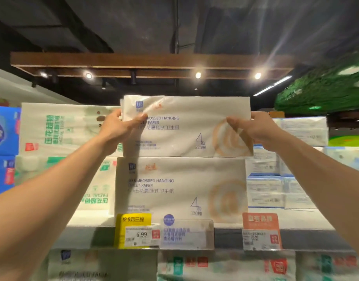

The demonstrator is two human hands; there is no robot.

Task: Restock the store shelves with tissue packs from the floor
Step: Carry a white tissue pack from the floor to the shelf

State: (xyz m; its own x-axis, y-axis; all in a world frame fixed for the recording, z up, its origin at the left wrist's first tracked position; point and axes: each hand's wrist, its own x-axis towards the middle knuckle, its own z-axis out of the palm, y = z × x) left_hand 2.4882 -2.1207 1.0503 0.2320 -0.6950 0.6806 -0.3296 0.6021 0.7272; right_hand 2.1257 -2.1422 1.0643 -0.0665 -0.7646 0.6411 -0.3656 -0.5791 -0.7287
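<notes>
A white tissue pack (184, 128) with blue lettering and an orange swirl sits on top of an identical pack (178, 189) on the top shelf (227, 238). My left hand (117, 128) grips the upper pack's left end, thumb across its front. On the pack's right end is my right hand (253, 128), thumb on the front as well. Both arms reach up and forward.
White packs with green print (63, 128) stand to the left, blue packs (4, 128) further left. Blue-and-white packs (276, 189) are stacked to the right. Price tags (140, 234) hang on the shelf edge, with more packs (215, 266) on the shelf below. A wooden light beam (150, 63) hangs overhead.
</notes>
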